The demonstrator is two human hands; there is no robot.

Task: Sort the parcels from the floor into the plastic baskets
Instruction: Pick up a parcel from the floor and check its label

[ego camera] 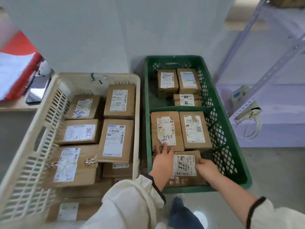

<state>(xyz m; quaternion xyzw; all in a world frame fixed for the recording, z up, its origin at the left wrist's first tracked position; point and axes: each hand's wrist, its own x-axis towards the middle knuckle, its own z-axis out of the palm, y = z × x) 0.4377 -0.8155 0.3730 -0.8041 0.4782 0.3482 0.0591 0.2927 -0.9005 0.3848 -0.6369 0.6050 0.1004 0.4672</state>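
Observation:
A green plastic basket (pixel 231 146) on the right holds several brown cardboard parcels. At its near end lies a labelled parcel (pixel 185 164), and both my hands are on it. My left hand (pixel 162 158) lies on its left edge, fingers stretched forward onto the parcel marked 7786 (pixel 166 129). My right hand (pixel 207 166) grips its right edge with curled fingers. A cream plastic basket (pixel 33 146) on the left is filled with several more parcels.
A desk corner at far left carries a phone (pixel 38 90) and a red folder with papers (pixel 18 71). A grey metal shelf (pixel 264 63) with a power strip (pixel 247 111) and cable stands at right. Pale floor lies in front of the baskets.

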